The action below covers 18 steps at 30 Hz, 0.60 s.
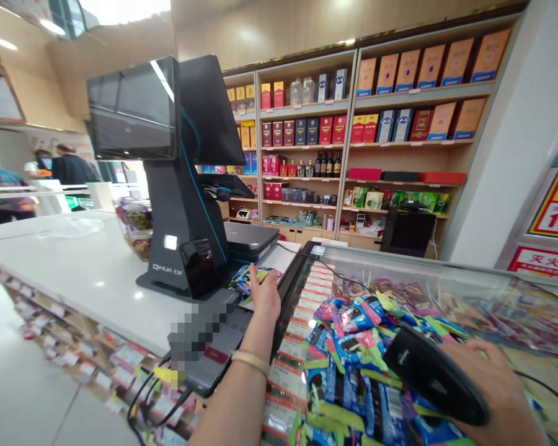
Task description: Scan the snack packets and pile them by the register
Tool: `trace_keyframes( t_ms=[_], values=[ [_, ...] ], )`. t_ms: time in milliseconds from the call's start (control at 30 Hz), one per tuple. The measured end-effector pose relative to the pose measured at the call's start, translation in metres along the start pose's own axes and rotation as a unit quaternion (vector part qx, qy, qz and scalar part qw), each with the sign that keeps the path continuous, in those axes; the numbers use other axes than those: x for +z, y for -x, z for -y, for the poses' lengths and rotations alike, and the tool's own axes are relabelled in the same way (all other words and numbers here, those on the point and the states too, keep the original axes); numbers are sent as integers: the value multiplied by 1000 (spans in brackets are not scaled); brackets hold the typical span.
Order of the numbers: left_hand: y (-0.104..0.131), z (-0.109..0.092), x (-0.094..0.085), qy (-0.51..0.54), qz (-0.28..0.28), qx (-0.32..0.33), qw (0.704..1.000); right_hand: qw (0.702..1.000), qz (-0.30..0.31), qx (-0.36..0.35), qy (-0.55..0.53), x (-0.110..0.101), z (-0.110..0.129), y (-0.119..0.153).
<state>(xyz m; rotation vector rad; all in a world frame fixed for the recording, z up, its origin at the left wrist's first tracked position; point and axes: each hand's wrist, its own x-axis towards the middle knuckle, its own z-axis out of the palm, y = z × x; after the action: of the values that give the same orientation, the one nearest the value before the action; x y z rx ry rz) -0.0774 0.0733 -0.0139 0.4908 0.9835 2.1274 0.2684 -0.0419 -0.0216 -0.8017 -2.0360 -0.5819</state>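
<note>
R hand (497, 384), lower right of frame, fingers wrapped round the rear of a black scanner (437, 375). Scanner's in front of the pile of packets (353, 371), nose to upper left, long axis diag. down to lower right; can't tell if they touch. Pile's lower centre, left of R hand, which is the nearer one. L hand (266, 294), mid-frame, is at a smaller batch of packets (242, 277) by the POS terminal (165, 248) base; one digit extended, rest partly hidden, can't tell if it's gripping any.

Materials: scanner = smooth plastic, rounded body. Packets = glossy crinkly film, mostly blue w/ pink + green bits, on glass-topped surface (553, 353). Terminal = dark slab screens, chunky stand, on smooth white surface (97, 248).
</note>
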Motion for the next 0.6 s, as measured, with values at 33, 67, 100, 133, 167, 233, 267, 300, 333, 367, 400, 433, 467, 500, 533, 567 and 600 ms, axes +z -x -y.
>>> trace_keyframes(
  t_ms=[33, 67, 100, 133, 167, 233, 267, 300, 333, 367, 400, 433, 467, 500, 533, 567, 600],
  values=[
    [2, 0, 0, -24, 21, -5, 999, 1000, -2, -1, 3, 0, -1, 0],
    [5, -1, 0, -51, 44, -9, 998, 1000, -3, -1, 7, 0, -2, 0],
    [8, -1, 1, -80, 72, -13, 994, 1000, -4, 0, 10, -1, -4, 1],
    [11, -1, 1, -112, 103, -15, 988, 1000, -5, 0, 14, -1, -6, 1],
    [16, -1, 2, -146, 138, -18, 979, 1000, -5, -4, 19, -1, -9, 1],
    [26, 2, 4, -214, 212, -22, 953, 999, -6, -20, 33, -2, -14, 2],
    [31, 5, 5, -246, 243, -21, 938, 999, -6, -28, 39, -2, -16, 3],
    [36, 9, 5, -274, 266, -17, 924, 999, -6, -32, 43, -2, -18, 3],
    [41, 13, 6, -298, 281, -8, 912, 998, -5, -33, 46, -2, -20, 3],
    [46, 18, 6, -321, 291, 7, 901, 998, -5, -30, 46, -2, -20, 3],
    [50, 22, 5, -340, 299, 25, 891, 999, -6, -26, 46, -2, -21, 3],
    [53, 26, 5, -356, 306, 43, 882, 999, -7, -25, 45, -3, -20, 2],
    [55, 30, 4, -369, 316, 58, 872, 999, -9, -25, 43, -3, -19, 1],
    [56, 33, 3, -379, 328, 69, 863, 999, -11, -26, 43, -3, -18, 0],
    [56, 35, 2, -384, 341, 75, 855, 999, -12, -25, 43, -4, -16, -1],
    [56, 36, 2, -387, 356, 76, 847, 999, -13, -23, 43, -4, -15, -2],
    [56, 36, 2, -389, 375, 78, 838, 999, -13, -22, 43, -5, -14, -3]
  ],
)
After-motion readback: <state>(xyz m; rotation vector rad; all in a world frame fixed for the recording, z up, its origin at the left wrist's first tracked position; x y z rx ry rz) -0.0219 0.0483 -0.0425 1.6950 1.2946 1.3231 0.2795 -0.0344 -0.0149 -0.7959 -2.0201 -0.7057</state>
